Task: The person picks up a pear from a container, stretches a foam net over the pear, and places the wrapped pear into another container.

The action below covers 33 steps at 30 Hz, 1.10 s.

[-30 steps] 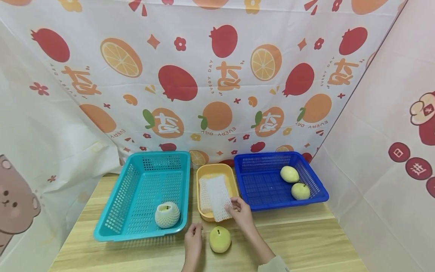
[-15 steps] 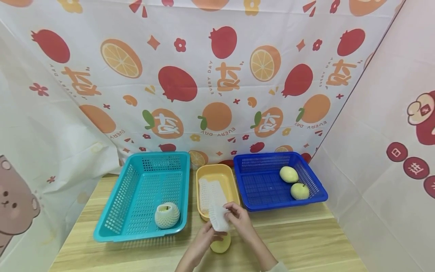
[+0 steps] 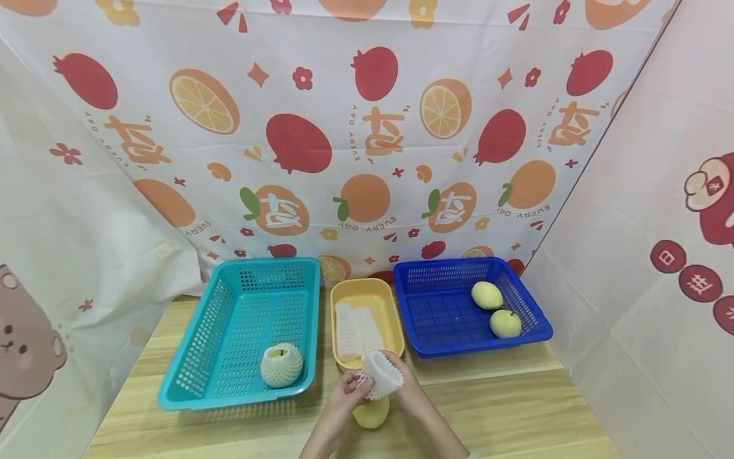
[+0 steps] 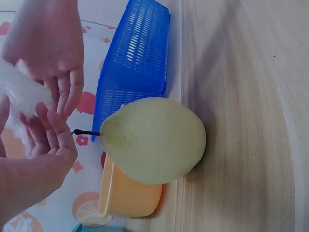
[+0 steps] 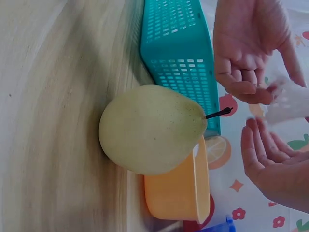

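A white foam fruit net (image 3: 381, 376) is held up between both hands, its mouth spread into a ring. My left hand (image 3: 343, 398) pinches its left edge between thumb and fingers. My right hand (image 3: 410, 389) holds the right side, its fingertips partly hidden behind the mesh. Just below them a yellow-green pear (image 3: 371, 415) stands on the table, partly covered by the left hand and net in the head view. In the left wrist view the pear (image 4: 154, 140) shows its dark stem, with the net (image 4: 24, 92) and both hands above it.
A yellow tray (image 3: 395, 319) behind the hands holds more flat foam nets (image 3: 357, 331). At left, a teal basket (image 3: 229, 331) holds a netted pear (image 3: 281, 365). The blue basket (image 3: 441, 319) at right has two bare pears (image 3: 506, 324). A printed cloth hangs behind.
My right hand has drawn a foam net out of the yellow tray toward me. My left hand has come up and taken its edge, and the net's mouth has been spread.
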Available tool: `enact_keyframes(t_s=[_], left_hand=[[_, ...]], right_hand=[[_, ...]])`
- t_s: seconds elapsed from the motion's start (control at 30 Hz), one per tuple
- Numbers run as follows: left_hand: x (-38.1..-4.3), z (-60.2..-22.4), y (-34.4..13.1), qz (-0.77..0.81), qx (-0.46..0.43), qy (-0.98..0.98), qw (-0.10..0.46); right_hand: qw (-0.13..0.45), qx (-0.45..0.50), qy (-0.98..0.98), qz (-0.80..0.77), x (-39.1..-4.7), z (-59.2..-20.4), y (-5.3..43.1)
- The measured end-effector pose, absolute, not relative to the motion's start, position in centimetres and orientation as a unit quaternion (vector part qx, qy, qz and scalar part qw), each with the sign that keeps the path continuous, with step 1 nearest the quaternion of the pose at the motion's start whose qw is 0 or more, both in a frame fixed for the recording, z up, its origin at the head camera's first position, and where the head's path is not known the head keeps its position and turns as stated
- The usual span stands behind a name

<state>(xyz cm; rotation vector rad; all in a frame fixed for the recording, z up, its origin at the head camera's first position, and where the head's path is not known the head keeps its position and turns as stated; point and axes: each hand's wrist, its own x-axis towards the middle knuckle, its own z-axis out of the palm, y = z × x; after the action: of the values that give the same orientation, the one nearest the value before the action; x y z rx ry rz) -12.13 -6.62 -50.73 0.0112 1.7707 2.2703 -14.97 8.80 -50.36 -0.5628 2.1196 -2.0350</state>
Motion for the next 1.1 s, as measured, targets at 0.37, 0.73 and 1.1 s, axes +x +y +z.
enact_keyframes(t_s=[0.37, 0.73, 1.1], left_hand=[[-12.1, -50.7, -7.2, 0.762, 0.036, 0.625, 0.165], [-12.4, -50.5, -7.8, 0.865, 0.023, 0.468, 0.182], [-11.5, -50.6, -7.5, 0.940, 0.064, 0.259, 0.213]], right_hand=[[0.219, -0.070, 0.507, -0.831, -14.5, -50.0, 9.1], [0.415, -0.110, 0.288, -0.856, -14.7, -51.1, 10.5], [0.425, -0.065, 0.322, -0.843, -14.1, -50.6, 10.5]])
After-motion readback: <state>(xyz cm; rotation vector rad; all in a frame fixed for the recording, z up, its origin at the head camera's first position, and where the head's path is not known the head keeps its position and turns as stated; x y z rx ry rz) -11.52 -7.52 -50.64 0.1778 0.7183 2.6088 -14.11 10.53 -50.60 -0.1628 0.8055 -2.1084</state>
